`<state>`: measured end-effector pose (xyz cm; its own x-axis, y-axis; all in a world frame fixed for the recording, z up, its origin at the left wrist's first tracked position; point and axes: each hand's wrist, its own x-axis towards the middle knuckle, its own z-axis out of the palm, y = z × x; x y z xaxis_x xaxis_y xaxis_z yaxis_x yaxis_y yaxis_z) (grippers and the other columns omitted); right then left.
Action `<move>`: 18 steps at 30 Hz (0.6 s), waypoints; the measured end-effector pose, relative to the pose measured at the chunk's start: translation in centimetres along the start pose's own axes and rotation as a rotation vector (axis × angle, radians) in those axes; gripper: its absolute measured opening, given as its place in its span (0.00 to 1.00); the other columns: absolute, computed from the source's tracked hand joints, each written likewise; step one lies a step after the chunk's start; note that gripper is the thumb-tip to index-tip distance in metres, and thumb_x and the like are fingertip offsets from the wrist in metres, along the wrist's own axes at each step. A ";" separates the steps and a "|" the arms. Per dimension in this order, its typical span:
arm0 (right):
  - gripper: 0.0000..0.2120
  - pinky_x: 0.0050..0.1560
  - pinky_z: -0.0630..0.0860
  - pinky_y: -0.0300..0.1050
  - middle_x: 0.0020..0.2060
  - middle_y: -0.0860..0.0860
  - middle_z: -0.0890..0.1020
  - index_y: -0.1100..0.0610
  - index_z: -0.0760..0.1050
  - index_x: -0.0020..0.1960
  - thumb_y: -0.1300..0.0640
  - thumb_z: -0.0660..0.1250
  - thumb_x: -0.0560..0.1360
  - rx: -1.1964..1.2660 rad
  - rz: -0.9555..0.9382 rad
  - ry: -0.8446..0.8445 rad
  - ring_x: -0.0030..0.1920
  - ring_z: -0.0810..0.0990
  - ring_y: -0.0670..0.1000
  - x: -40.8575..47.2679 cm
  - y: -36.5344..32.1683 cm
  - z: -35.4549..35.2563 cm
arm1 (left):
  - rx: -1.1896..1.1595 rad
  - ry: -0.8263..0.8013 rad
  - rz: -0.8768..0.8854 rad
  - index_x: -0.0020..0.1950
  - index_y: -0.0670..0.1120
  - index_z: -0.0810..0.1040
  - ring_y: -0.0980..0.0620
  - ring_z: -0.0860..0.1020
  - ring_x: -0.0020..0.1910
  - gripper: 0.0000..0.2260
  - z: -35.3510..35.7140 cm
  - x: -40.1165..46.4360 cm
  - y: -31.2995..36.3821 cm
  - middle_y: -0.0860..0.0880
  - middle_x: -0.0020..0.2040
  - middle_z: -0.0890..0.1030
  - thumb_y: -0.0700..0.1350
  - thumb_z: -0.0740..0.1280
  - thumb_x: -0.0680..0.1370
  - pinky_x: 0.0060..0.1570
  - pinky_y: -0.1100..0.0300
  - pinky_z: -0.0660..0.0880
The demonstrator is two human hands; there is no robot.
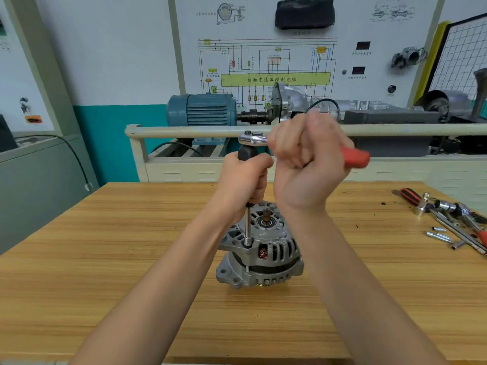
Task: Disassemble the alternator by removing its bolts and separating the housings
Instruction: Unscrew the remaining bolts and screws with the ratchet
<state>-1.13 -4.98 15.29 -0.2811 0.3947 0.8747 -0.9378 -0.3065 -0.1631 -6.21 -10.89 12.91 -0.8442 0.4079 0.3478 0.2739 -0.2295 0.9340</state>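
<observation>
The left hand [247, 177] is gripping the black handle of a long socket driver [247, 225], standing it upright on a bolt at the alternator's [259, 252] flange, while the right hand [307, 162] is wrapping its fingers round the red-handled ratchet [254, 139] fitted across the driver's top. The alternator is sitting near the middle of the desk [131, 259], housings apparently joined, so bolt removal seems to be under way and separation remaining. Spare sockets and wrenches [448, 219] are lying by the desk's right edge.
</observation>
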 end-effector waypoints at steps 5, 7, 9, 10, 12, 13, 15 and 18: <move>0.17 0.28 0.59 0.42 0.21 0.46 0.65 0.52 0.64 0.25 0.63 0.60 0.70 -0.240 -0.177 -0.091 0.23 0.61 0.45 -1.1 0.4 0.9 | 0.061 0.125 0.120 0.34 0.43 0.67 0.53 0.66 0.22 0.12 0.6 -0.4 0.1 0.47 0.23 0.67 0.40 0.65 0.75 0.21 0.63 0.64; 0.20 0.27 0.58 0.40 0.18 0.46 0.63 0.50 0.62 0.23 0.64 0.58 0.72 -0.009 -0.015 -0.070 0.21 0.59 0.45 0.0 -0.1 -0.1 | 0.009 0.065 0.055 0.29 0.46 0.63 0.55 0.59 0.18 0.17 0.1 -0.3 -0.1 0.52 0.19 0.63 0.35 0.64 0.75 0.19 0.67 0.59; 0.24 0.25 0.59 0.39 0.16 0.45 0.62 0.51 0.64 0.20 0.63 0.54 0.74 0.244 0.210 0.070 0.21 0.55 0.46 1.3 -0.4 -1.5 | 0.004 -0.048 0.039 0.29 0.46 0.63 0.54 0.59 0.19 0.18 -0.4 -0.2 -0.1 0.52 0.20 0.62 0.33 0.65 0.74 0.21 0.66 0.59; 0.24 0.24 0.58 0.38 0.16 0.46 0.61 0.53 0.63 0.19 0.62 0.54 0.74 0.375 0.314 0.183 0.21 0.53 0.47 1.8 -0.4 -2.3 | 0.022 -0.094 0.048 0.29 0.45 0.64 0.52 0.60 0.19 0.17 -0.5 -0.1 0.0 0.51 0.20 0.64 0.32 0.66 0.74 0.22 0.65 0.60; 0.22 0.23 0.56 0.38 0.16 0.48 0.59 0.54 0.60 0.20 0.62 0.55 0.72 0.610 0.469 0.390 0.20 0.51 0.47 2.6 0.1 -3.7 | 0.031 -0.194 0.055 0.28 0.44 0.67 0.50 0.64 0.20 0.16 -0.8 0.1 0.3 0.49 0.21 0.66 0.33 0.67 0.74 0.25 0.62 0.64; 0.21 0.23 0.55 0.38 0.16 0.48 0.58 0.55 0.59 0.20 0.62 0.56 0.71 0.686 0.522 0.456 0.20 0.51 0.47 2.9 0.4 -4.1 | 0.006 -0.238 0.042 0.27 0.44 0.68 0.50 0.65 0.20 0.17 -1.0 0.3 0.4 0.49 0.21 0.67 0.33 0.67 0.74 0.26 0.61 0.65; 0.20 0.22 0.55 0.38 0.16 0.48 0.58 0.55 0.58 0.21 0.62 0.57 0.71 0.749 0.586 0.521 0.21 0.50 0.47 3.3 1.0 -4.5 | -0.061 -0.335 -0.017 0.25 0.45 0.66 0.51 0.64 0.19 0.19 -1.0 0.6 0.6 0.49 0.20 0.65 0.34 0.66 0.74 0.25 0.63 0.64; 0.20 0.21 0.55 0.38 0.16 0.48 0.58 0.54 0.58 0.21 0.62 0.57 0.70 0.669 0.573 0.515 0.17 0.54 0.47 3.4 1.0 -3.8 | -0.124 -0.421 -0.090 0.23 0.49 0.60 0.56 0.56 0.16 0.23 -1.0 0.7 0.5 0.53 0.18 0.59 0.38 0.65 0.74 0.21 0.68 0.54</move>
<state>-3.84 -0.66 16.32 -0.8533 0.3130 0.4171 -0.3729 -0.9253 -0.0686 -7.08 -11.58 13.58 -0.5937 0.7497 0.2924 0.1289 -0.2700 0.9542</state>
